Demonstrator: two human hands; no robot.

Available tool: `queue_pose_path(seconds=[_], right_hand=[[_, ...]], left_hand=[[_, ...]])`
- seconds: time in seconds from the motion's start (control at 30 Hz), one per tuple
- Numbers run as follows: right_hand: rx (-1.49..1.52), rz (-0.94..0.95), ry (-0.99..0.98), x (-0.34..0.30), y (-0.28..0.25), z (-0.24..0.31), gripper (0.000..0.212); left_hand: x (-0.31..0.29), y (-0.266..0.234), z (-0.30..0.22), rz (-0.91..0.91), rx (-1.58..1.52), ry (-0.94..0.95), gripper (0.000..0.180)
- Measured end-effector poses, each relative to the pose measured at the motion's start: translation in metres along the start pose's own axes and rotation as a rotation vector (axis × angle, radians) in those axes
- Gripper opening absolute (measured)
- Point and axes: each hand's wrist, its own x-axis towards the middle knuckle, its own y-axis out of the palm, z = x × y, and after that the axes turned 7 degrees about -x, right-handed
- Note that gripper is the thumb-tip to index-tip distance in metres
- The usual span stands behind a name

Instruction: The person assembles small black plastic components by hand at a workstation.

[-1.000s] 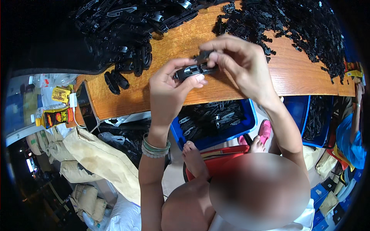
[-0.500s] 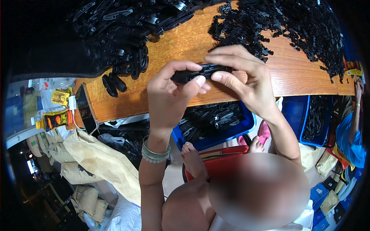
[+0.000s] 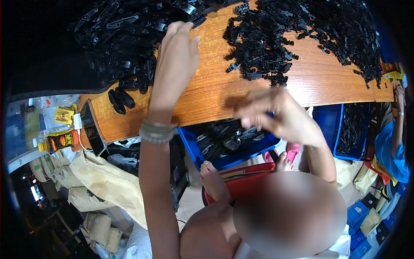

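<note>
My left hand [image 3: 177, 58] reaches forward over the wooden table to the near edge of a pile of long black plastic parts [image 3: 125, 39]. Its fingers are stretched out, thumb apart, and I see nothing held. My right hand [image 3: 278, 113] hangs above the table's front edge, over a blue bin [image 3: 189, 149] of black parts. Motion blurs its fingers, which look loosely apart with no part between them. Below them a dark smeared shape [image 3: 232, 144] shows over the bin's contents; its kind is unclear.
Small black clips [image 3: 263, 52] lie heaped at the back right. Two black parts [image 3: 120, 99] sit near the left end of the table [image 3: 211, 86]. A second blue bin [image 3: 340, 129] stands to the right, near another person's arm [image 3: 400, 108]. Brown sacks [image 3: 103, 177] are at lower left.
Both hands held a black part together before; now they are apart. My left hand has moved forward to the pile, my right hand down toward the bin. The part has left both hands.
</note>
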Motion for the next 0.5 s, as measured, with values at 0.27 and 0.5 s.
queue_pose_path(seconds=[0.27, 0.5], right_hand=[[-1.012, -0.498, -0.401, 0.101, -0.060, -0.040, 0.012], [-0.929, -0.284, -0.331, 0.109, -0.065, -0.037, 0.013]], left_hand=[[0.025, 0.023, 0.011, -0.019, 0.629, 0.025, 0.023], [0.012, 0.004, 0.006, 0.003, 0.428, 0.010, 0.028]])
